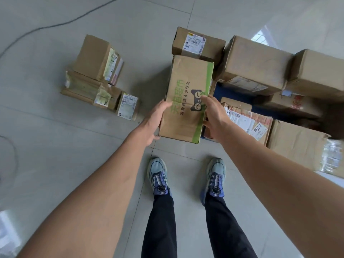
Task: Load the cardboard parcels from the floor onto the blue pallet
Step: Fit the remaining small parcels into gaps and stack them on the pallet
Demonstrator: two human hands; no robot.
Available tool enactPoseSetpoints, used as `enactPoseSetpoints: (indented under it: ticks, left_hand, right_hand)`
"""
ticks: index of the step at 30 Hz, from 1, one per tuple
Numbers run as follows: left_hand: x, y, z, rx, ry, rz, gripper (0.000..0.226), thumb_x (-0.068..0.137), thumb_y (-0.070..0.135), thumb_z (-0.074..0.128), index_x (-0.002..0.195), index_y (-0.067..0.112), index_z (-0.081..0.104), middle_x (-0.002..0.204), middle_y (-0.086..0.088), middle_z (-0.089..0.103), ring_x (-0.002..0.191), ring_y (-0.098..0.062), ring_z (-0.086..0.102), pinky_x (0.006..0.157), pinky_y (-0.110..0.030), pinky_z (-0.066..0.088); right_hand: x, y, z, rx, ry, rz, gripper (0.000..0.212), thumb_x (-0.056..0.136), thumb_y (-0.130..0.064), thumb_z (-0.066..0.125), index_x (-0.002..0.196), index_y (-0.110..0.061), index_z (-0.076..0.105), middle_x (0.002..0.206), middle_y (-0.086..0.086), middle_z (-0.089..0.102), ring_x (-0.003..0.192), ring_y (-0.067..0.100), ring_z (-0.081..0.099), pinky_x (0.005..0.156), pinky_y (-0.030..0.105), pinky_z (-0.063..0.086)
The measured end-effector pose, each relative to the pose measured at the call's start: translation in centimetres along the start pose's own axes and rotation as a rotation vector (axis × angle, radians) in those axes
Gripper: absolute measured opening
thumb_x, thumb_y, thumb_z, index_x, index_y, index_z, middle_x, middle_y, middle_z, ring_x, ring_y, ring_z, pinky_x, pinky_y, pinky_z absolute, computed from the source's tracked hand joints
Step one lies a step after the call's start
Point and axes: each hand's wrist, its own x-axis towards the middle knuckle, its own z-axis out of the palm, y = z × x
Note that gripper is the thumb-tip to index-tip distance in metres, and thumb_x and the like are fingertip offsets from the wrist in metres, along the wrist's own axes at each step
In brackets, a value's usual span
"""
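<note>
A long cardboard parcel with green print and a green stripe point(187, 98) is held between both hands, above the near-left edge of the blue pallet point(218, 89), of which only small dark-blue patches show between the boxes. The left hand point(155, 121) presses flat against the parcel's left side, its grip closed on that edge with the fingers curled up toward the printed top; the right hand point(214, 116) clamps the right side, thumb on top near the printed cartoon face and fingers wrapped around the green stripe. Just beyond the held parcel sits a smaller box with a white shipping label point(198, 44). To the right, several larger brown boxes point(255, 66) are stacked close together on the pallet, and a labelled box point(245, 121) lies just right of the right hand. On the tiled floor point(55, 138) to the left, well apart from the pallet, a small cluster of taped parcels point(96, 77) remains. The person's two blue shoes point(158, 176) stand on the tiles near the camera.
</note>
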Motion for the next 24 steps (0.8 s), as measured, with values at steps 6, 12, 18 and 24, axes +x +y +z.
enactPoseSetpoints:
  ticks: [6,12,18,24]
  left_hand:
    - [2.3,-0.3,-1.2,-0.003,-0.028,-0.006,0.072,0.093,0.068,0.050,0.158,0.056,0.021,0.168,0.010,0.029,0.141,-0.020,0.037,0.108,-0.067,0.035]
    - [4.4,-0.6,-1.9,-0.025,-0.046,0.051,0.071,0.096,0.065,0.046,0.161,0.050,0.019,0.170,0.007,0.027,0.145,-0.021,0.037,0.103,-0.053,0.031]
    - [6.3,-2.3,-2.8,-0.169,0.019,0.007,0.043,0.100,0.067,0.036,0.129,0.040,0.052,0.121,0.019,0.059,0.108,0.002,0.052,0.101,-0.047,0.038]
    - [7.6,-5.2,-3.4,-0.266,0.067,-0.005,0.063,0.103,0.063,0.034,0.156,0.029,0.039,0.160,0.008,0.041,0.128,-0.009,0.046,0.102,-0.043,0.041]
  right_hand:
    - [1.9,0.0,1.0,0.024,0.067,0.030,0.033,0.104,-0.036,0.052,0.136,-0.026,0.055,0.114,-0.001,0.074,0.106,0.019,0.070,0.096,0.046,0.053]
    - [3.3,0.2,2.1,0.022,0.110,0.007,0.037,0.105,-0.035,0.051,0.141,-0.026,0.049,0.116,-0.003,0.073,0.109,0.020,0.068,0.101,0.048,0.051]
    - [3.8,1.0,2.9,-0.003,0.127,-0.010,0.037,0.106,-0.026,0.051,0.142,-0.026,0.050,0.118,-0.003,0.071,0.107,0.017,0.068,0.089,0.042,0.054]
    - [4.6,2.5,3.1,-0.044,0.131,-0.011,0.043,0.104,-0.023,0.055,0.146,-0.031,0.050,0.130,-0.006,0.067,0.118,0.020,0.062,0.105,0.051,0.050]
